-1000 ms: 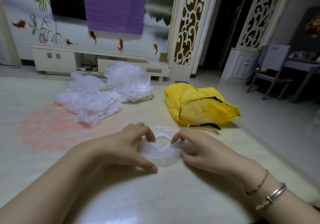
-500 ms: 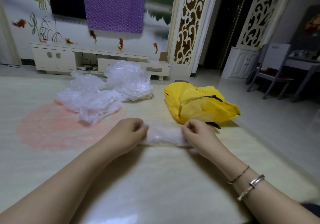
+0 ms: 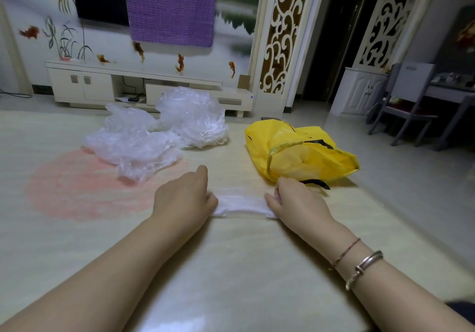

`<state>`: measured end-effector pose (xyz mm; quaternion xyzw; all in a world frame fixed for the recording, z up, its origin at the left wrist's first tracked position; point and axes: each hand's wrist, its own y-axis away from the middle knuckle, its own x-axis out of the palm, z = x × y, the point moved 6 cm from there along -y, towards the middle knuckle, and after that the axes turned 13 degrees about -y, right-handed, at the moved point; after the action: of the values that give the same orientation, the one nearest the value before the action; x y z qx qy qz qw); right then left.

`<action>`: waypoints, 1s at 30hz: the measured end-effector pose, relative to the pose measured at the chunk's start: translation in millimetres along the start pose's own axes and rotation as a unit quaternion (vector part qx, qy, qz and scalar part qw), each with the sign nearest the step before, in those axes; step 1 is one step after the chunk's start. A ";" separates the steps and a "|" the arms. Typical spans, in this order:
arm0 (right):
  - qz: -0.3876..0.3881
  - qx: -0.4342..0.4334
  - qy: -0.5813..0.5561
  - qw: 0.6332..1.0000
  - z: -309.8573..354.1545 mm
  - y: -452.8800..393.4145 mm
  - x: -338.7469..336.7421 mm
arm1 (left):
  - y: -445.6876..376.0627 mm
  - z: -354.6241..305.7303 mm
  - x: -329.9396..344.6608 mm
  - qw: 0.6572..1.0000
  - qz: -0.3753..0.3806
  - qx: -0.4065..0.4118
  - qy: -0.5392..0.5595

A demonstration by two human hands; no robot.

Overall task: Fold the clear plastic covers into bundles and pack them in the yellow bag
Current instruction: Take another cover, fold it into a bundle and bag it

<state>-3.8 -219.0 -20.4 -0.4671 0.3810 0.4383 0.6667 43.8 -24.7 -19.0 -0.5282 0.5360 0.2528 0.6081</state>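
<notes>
A clear plastic cover (image 3: 241, 204) lies stretched into a narrow strip on the pale floor between my hands. My left hand (image 3: 183, 198) grips its left end and my right hand (image 3: 298, 199) pinches its right end. Just beyond my right hand lies the yellow bag (image 3: 298, 154), its mouth with black handles facing me. A heap of loose clear plastic covers (image 3: 159, 136) sits farther back on the left.
A white TV cabinet (image 3: 144, 87) runs along the back wall behind the heap. A grey chair (image 3: 408, 103) and a table stand at the far right. A round pink patch (image 3: 84, 190) marks the floor on the left.
My hands have moved apart and forward, pulling the bunched cover out into a flat strip on the floor.
</notes>
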 end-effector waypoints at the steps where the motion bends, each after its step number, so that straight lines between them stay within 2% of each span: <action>1: 0.002 -0.011 -0.002 1.000 0.5 0.5 -0.9 | 0.0 2.0 0.1 1.000 0.002 -0.001 0.021; 3: 0.016 -0.024 -0.044 0.999 -0.9 0.9 -2.5 | -1.2 2.7 0.5 0.994 0.013 0.003 0.113; 5: 0.031 -0.007 -0.162 0.986 -5.4 -0.1 -8.2 | -3.5 -1.9 -3.3 0.974 0.002 0.005 0.226; 6: 0.045 0.009 -0.243 0.969 -7.0 -0.6 -12.0 | -4.5 -5.2 -6.2 0.960 -0.005 0.005 0.278; 9: 0.109 0.055 -0.480 0.869 -4.2 1.1 -23.1 | -6.8 -15.3 -5.6 0.913 0.030 0.009 0.407; 11: 0.153 0.074 -0.560 0.811 -0.5 3.9 -25.6 | -5.5 -20.9 1.0 0.918 0.078 0.033 0.386; 12: 0.169 0.079 -0.571 0.799 0.4 4.7 -25.2 | -3.6 -23.1 5.0 0.929 0.098 0.052 0.354; 14: 0.195 0.088 -0.554 0.805 -2.5 5.6 -21.0 | -0.5 -26.7 10.7 0.944 0.108 0.101 0.293; 15: 0.201 0.094 -0.522 0.824 -5.3 6.5 -19.0 | 0.5 -27.3 12.1 0.950 0.101 0.126 0.266; 18: 0.199 0.103 -0.342 0.913 -14.5 7.5 -17.8 | 1.6 -26.1 15.7 0.964 0.104 0.161 0.182; 20: 0.200 0.098 -0.253 0.941 -16.1 8.5 -17.7 | 2.4 -25.9 16.6 0.967 0.113 0.159 0.164; 23: 0.225 0.069 -0.185 0.954 -12.2 11.7 -17.9 | 5.0 -27.7 17.1 0.967 0.126 0.159 0.154; 27: 0.278 0.042 -0.139 0.950 -10.5 14.8 -12.4 | 6.2 -29.1 16.4 0.968 0.140 0.151 0.145; 29: 0.276 0.037 -0.171 0.945 -9.9 15.5 -12.1 | 6.4 -30.0 13.8 0.967 0.150 0.130 0.158; 30: 0.267 0.032 -0.221 0.937 -7.4 15.8 -14.4 | 6.6 -29.9 12.2 0.965 0.158 0.113 0.175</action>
<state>-24.1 -226.6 -13.8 -0.2182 0.3480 0.6801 0.6072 30.2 -53.1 -28.7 -0.4009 0.7359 0.1873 0.5124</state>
